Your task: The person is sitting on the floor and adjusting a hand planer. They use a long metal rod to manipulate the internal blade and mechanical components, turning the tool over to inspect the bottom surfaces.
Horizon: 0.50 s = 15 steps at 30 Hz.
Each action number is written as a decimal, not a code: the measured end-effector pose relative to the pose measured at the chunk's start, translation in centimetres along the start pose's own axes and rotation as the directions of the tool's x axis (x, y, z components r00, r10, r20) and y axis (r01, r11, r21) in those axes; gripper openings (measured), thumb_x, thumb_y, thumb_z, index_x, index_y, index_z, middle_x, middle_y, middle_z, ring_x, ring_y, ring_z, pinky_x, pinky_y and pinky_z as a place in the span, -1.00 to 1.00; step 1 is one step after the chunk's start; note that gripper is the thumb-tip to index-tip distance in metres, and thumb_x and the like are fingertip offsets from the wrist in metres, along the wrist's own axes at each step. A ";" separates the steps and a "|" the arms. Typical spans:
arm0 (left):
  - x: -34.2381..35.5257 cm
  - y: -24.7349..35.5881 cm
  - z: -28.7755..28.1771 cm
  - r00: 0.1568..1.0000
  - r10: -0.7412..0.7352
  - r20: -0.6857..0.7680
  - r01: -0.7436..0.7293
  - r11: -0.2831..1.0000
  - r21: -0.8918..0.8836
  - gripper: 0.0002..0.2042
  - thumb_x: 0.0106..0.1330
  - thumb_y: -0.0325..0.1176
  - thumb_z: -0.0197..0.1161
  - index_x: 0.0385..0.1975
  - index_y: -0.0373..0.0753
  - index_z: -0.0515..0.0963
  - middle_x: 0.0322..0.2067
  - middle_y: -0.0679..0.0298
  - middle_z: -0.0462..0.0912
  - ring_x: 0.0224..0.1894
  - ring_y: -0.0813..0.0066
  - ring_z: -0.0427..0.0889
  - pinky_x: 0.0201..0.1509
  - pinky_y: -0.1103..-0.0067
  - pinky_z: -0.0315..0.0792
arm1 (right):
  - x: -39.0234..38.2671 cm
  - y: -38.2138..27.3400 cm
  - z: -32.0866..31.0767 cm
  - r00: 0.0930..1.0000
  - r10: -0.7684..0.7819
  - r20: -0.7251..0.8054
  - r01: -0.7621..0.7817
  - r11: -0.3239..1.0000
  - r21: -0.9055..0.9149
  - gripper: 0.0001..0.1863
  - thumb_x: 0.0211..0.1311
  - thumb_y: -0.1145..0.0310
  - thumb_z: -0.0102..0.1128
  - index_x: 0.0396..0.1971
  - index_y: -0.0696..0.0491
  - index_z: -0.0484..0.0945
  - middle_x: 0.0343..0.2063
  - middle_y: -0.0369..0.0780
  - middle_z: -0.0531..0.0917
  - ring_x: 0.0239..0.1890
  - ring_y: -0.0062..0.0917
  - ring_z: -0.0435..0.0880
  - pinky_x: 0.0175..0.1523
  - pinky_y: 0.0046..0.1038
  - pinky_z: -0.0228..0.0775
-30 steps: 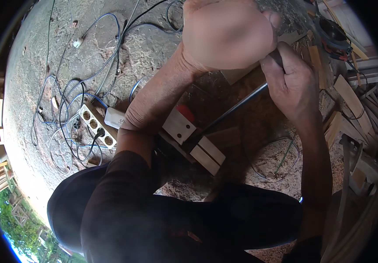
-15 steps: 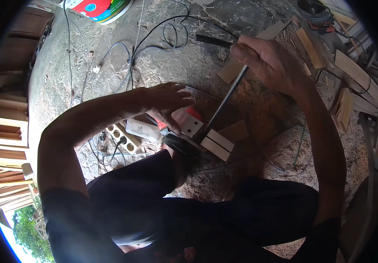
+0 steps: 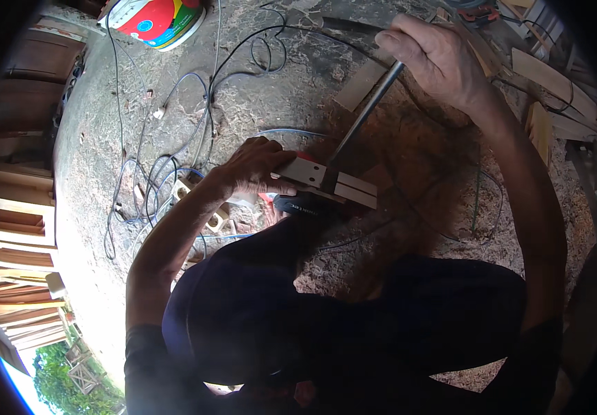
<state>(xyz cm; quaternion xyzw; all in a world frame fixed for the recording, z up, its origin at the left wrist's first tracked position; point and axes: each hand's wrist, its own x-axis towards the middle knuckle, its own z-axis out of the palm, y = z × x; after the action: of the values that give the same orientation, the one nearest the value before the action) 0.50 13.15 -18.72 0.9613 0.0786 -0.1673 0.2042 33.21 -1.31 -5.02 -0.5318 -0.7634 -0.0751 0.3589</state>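
My left hand (image 3: 260, 166) is closed on the end of a pale wooden piece (image 3: 300, 170) with dark holes, thumb along its near edge and fingers over the far side. My right hand (image 3: 433, 62), raised to the upper right, is wrapped round the top of a tool with a straight metal bar (image 3: 374, 100). A black part (image 3: 348, 25) of this tool sticks out left of that fist. The bar slants down to a dark end (image 3: 329, 181) lying across the wood; its exact shape is unclear. Under the wood shows a black strap (image 3: 302, 204), seemingly footwear, with some red beside it.
Cables (image 3: 212, 83) run over the rough floor to a power strip (image 3: 217, 220) beside my left forearm. A colourful bucket (image 3: 167, 28) stands far left. Wood offcuts (image 3: 547, 76) and a red-black power tool (image 3: 478, 12) lie far right. Wooden frames (image 3: 11, 214) stack at the left.
My left hand has gone from hovering with spread fingers to gripping the wooden piece. The wood has turned and shifted up. My right hand has moved up and right with the tool.
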 end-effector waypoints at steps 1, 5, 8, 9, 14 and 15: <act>0.2 -0.1 -0.3 1.000 0.005 -0.001 -0.005 1.000 0.008 -0.09 0.02 0.33 0.42 0.30 -0.16 0.43 0.09 0.09 0.54 0.13 0.08 0.49 0.28 0.26 0.27 | 0.5 -0.9 -0.5 0.983 0.168 0.077 -0.169 0.986 0.010 -0.52 0.55 0.02 -0.01 -0.34 0.17 0.53 -0.67 -0.21 0.36 -0.60 -0.44 0.38 -0.40 -0.34 0.27; 1.0 0.5 0.7 0.990 0.046 -0.136 -0.059 0.994 -0.090 0.00 0.00 0.33 0.43 0.37 -0.23 0.32 0.26 0.00 0.46 0.31 0.00 0.42 0.42 0.20 0.23 | 0.3 0.4 1.3 0.919 0.381 0.099 -0.371 0.922 -0.106 -0.45 0.55 -0.02 -0.05 -0.42 0.21 0.52 -0.65 -0.17 0.37 -0.54 -0.42 0.42 -0.31 -0.25 0.26; 1.8 1.6 1.3 0.951 0.082 -0.300 -0.164 0.951 -0.261 -0.09 0.25 0.28 0.26 0.44 -0.26 0.19 0.28 -0.07 0.43 0.32 -0.06 0.42 0.39 0.20 0.30 | 0.5 0.7 2.0 0.868 0.459 0.187 -0.424 0.883 -0.200 -0.39 0.54 -0.05 -0.06 -0.52 0.22 0.48 -0.67 -0.16 0.37 -0.56 -0.39 0.41 -0.33 -0.25 0.25; 2.2 1.7 1.9 0.928 0.028 -0.372 -0.176 0.912 -0.371 -0.13 0.32 0.26 0.19 0.45 -0.27 0.17 0.28 -0.07 0.43 0.31 -0.06 0.44 0.38 0.21 0.31 | 0.6 0.5 2.3 0.800 0.562 0.210 -0.532 0.826 -0.185 -0.34 0.53 -0.09 -0.06 -0.59 0.22 0.44 -0.70 -0.15 0.36 -0.59 -0.36 0.40 -0.34 -0.24 0.25; 6.7 2.2 2.3 0.816 -0.153 -0.557 -0.343 0.649 -0.680 -0.25 0.53 0.21 -0.14 0.44 -0.35 0.14 0.19 0.02 0.52 0.15 0.24 0.56 0.25 0.35 0.42 | 1.8 -0.8 2.9 0.758 0.607 0.239 -0.552 0.792 -0.263 -0.37 0.47 -0.11 0.00 -0.56 0.19 0.57 -0.72 -0.11 0.45 -0.60 -0.33 0.53 -0.34 -0.14 0.37; 7.9 2.5 1.8 0.808 -0.167 -0.565 -0.383 0.579 -0.719 -0.25 0.53 0.21 -0.14 0.43 -0.35 0.15 0.16 0.04 0.55 0.11 0.27 0.58 0.21 0.38 0.44 | 2.0 -0.9 3.0 0.754 0.611 0.241 -0.554 0.788 -0.269 -0.35 0.47 -0.13 -0.02 -0.56 0.20 0.58 -0.71 -0.09 0.47 -0.59 -0.28 0.54 -0.31 -0.11 0.38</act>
<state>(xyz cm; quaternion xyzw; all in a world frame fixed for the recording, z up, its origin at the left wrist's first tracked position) 7.86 10.79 -22.09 0.7663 0.1412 0.2001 0.5940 30.67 1.26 -5.71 -0.7787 -0.5958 0.0578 0.1880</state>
